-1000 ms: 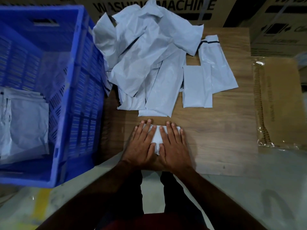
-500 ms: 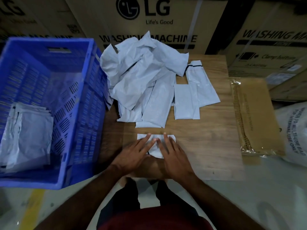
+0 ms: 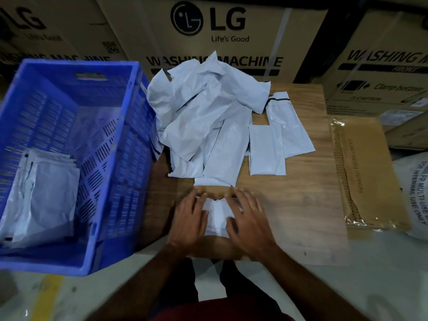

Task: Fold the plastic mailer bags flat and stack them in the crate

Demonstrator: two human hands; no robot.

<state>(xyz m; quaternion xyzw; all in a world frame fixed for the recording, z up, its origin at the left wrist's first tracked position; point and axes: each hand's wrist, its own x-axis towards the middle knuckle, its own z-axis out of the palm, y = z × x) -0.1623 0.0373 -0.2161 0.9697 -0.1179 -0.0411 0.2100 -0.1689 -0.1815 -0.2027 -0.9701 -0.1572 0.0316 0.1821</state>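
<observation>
A small folded white mailer bag (image 3: 216,216) lies on the wooden board (image 3: 301,205) near its front edge. My left hand (image 3: 190,218) holds its left side and my right hand (image 3: 250,221) holds its right side, fingers curled over it; both are a little blurred. Behind them a crumpled pile of white mailer bags (image 3: 203,117) covers the board's back left. Two flatter mailer bags (image 3: 266,149) lie to the pile's right. At left stands the blue crate (image 3: 139,140), with a stack of folded mailers (image 3: 46,193) on its floor.
Large LG washing machine cartons (image 3: 220,31) wall off the back. A plastic-wrapped pack of brown cardboard (image 3: 366,172) lies right of the board, with a white sack (image 3: 414,193) at the far right edge. The board and crate rest on a pale floor (image 3: 347,293).
My view has tilted up, so the cartons show more. My hands went from lying flat on the folded mailer to curling around its sides.
</observation>
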